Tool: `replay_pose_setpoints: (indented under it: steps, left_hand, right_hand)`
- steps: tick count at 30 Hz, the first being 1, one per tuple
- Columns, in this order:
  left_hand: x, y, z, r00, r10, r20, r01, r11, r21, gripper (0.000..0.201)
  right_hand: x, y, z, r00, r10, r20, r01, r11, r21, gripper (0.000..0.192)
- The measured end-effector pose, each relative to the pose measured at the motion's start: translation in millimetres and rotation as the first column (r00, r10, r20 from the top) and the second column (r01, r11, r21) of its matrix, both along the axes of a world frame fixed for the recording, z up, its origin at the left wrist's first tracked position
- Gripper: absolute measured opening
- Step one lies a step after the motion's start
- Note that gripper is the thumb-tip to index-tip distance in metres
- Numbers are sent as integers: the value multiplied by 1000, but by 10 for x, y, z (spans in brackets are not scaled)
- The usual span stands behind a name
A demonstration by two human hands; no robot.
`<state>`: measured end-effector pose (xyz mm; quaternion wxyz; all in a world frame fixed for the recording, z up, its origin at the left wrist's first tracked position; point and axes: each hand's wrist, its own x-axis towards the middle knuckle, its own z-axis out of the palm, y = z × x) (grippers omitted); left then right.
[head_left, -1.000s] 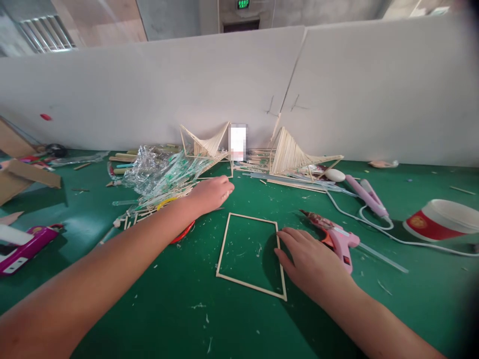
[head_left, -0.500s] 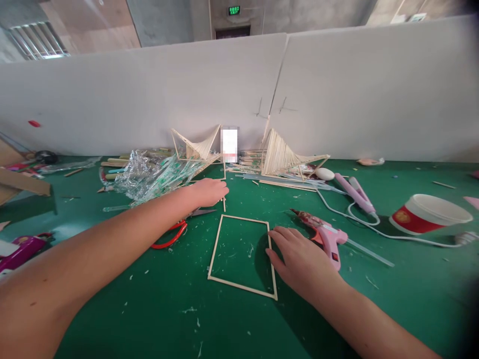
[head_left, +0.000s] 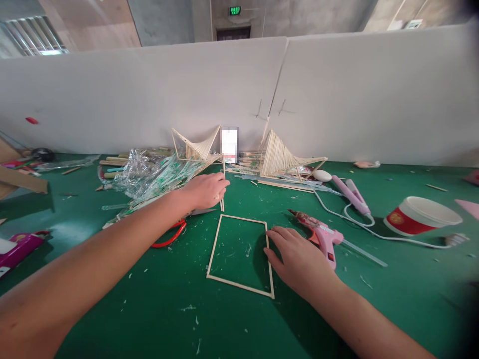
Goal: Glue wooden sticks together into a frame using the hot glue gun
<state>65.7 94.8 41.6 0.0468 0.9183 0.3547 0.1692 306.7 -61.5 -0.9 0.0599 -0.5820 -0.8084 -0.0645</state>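
A square frame of thin wooden sticks (head_left: 239, 286) lies flat on the green table. The fingertips of my right hand (head_left: 295, 252) rest at its right side, thumb apart from the other fingers. Beyond the frame's far left corner, my left hand (head_left: 207, 190) is closed around a thin wooden stick (head_left: 222, 205), whose ends show above and below the fingers. Red-handled scissors (head_left: 175, 237) lie under my left forearm, partly hidden. Right of my right hand is a pink glue gun (head_left: 325, 237) with a clear glue stick in its back.
Two curved stick models (head_left: 200, 148) (head_left: 279, 154) stand by the white partition (head_left: 149, 94). Crumpled plastic wrap (head_left: 140, 174) and loose sticks lie around them. A paper cup (head_left: 421, 215), a pink corded tool (head_left: 352, 194) and its white cord are at right; a purple object (head_left: 20, 252) is at left.
My left hand has drawn back slightly, and the stick it holds now stands more in line with the fingers. My right hand stays beside the frame. The view has shifted a little.
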Motion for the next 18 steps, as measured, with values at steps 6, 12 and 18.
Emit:
replay_pose_setpoints:
  steps: [6, 12, 18]
  left_hand:
    - [-261, -678, 73, 856, 160, 491, -53, 973, -226, 43]
    - [-396, -916, -179, 523, 377, 765, -3, 898, -441, 56]
    - [-332, -886, -312, 309, 472, 826, 110, 845, -524, 52]
  right_hand:
    - [8, 26, -30, 1000, 16, -19, -16, 1000, 21, 29]
    - [3, 19, -16, 1000, -8, -17, 9, 998, 61, 27]
    - [29, 56, -34, 1000, -14, -12, 15, 996, 85, 28]
